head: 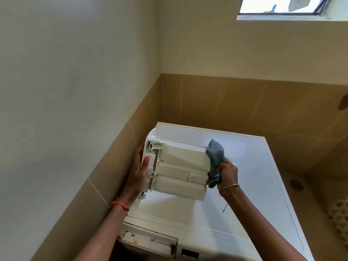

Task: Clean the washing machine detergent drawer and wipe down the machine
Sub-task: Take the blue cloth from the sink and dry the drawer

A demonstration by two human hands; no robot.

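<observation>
I hold the white detergent drawer (180,166) above the washing machine's top (250,194), turned so its underside with three rounded compartments faces me. My left hand (138,172) grips the drawer's front-panel end, thumb over the edge. My right hand (227,173) is closed on a grey-blue cloth (215,157), which is pressed against the drawer's rear end. The empty drawer slot (148,242) gapes open at the machine's front left, with brown grime on its rim.
The white machine stands in a corner, tan tiled walls (226,98) close behind and to the left. A floor drain (296,183) and a perforated mat (339,221) lie on the tiled floor at right. A high window (290,6) is above.
</observation>
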